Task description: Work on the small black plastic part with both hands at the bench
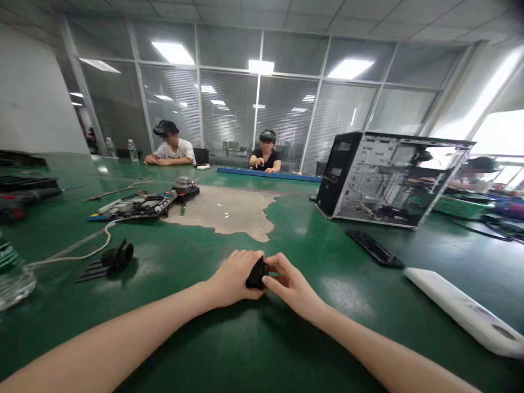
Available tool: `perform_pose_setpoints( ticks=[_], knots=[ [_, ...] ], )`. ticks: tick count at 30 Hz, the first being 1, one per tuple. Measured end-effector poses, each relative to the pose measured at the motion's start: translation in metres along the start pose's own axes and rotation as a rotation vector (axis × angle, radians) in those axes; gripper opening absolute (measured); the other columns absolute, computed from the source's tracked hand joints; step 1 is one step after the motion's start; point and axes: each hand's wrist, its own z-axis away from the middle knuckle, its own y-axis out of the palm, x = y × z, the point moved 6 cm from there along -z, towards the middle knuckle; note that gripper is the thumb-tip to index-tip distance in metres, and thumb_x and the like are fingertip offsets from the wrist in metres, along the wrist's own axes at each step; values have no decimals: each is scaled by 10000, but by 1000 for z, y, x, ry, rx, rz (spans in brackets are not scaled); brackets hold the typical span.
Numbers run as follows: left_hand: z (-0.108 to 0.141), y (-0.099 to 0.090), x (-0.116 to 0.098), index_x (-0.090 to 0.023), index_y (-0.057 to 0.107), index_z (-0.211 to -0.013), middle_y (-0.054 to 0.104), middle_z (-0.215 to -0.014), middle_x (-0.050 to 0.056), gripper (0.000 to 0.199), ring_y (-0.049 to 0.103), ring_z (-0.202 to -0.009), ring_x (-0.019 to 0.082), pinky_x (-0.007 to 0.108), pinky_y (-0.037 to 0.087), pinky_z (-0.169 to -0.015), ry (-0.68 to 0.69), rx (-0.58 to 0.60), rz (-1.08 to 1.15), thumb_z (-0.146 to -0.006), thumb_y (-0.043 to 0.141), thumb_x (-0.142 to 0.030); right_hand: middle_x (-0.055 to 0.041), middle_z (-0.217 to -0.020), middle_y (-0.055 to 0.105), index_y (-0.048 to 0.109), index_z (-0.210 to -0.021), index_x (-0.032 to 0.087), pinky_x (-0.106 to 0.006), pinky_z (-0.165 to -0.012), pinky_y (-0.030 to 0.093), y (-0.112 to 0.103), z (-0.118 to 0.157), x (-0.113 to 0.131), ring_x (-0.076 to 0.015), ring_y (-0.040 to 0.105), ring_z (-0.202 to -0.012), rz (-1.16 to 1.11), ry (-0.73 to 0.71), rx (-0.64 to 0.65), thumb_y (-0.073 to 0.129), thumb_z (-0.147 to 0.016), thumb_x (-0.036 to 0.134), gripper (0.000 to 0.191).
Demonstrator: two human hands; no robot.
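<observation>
A small black plastic part (255, 274) is held just above the green tabletop, in the middle of the view. My left hand (236, 275) is closed around it from the left, with the thumb below. From the right, the thumb and forefinger of my right hand (289, 284) pinch its edge. The fingers cover much of the part, so I cannot tell its exact kind. Left of my hands lies a black bracket-like piece (112, 259) with flat prongs.
An open computer case (380, 180) stands at the right, near a black strip (374, 248) and a white panel (462, 308). A circuit board (137, 204) and cooling fan (185, 186) lie left of a bare patch (229, 210). A clear bottle (14, 275) stands left; two people sit opposite.
</observation>
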Motion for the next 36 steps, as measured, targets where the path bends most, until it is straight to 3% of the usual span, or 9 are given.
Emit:
perform_pose_setpoints(
  ticks=[9,15,24,29,36],
  knots=[
    [2,-2,-3,-185,362,-1089,539,-967,51,549,484,-846,234,344,351,-742,0,-1,3,-648,613,-393,-55,-988,530,457,-975,189,-323,-738,474,-4,-1,-10,-168,552,-869,-1,94,-23,545,-758,307,262],
    [2,-4,-4,-180,357,-1088,536,-943,44,550,482,-828,225,334,352,-732,5,-3,2,-635,620,-350,-24,-925,519,446,-933,204,-287,-720,485,-2,1,-1,-163,534,-908,-39,14,9,566,-749,265,229],
    [1,-3,-3,-185,364,-1084,539,-952,49,562,490,-849,233,336,349,-734,2,-2,8,-626,630,-372,-44,-971,519,451,-962,194,-308,-727,482,-5,-1,-6,-163,546,-874,-7,91,-21,556,-751,303,260],
    [1,-3,-4,-189,370,-1072,540,-939,44,546,493,-831,230,332,352,-722,0,1,6,-622,631,-356,-22,-936,512,447,-931,209,-289,-711,492,-3,1,-3,-166,530,-916,-51,41,28,575,-741,283,241],
    [2,-4,-5,-181,367,-1078,541,-932,46,547,490,-830,228,331,352,-727,4,-9,2,-635,621,-375,-3,-875,512,443,-895,213,-289,-670,495,-2,-2,-4,-139,556,-799,-86,58,10,549,-759,299,192]
  ],
)
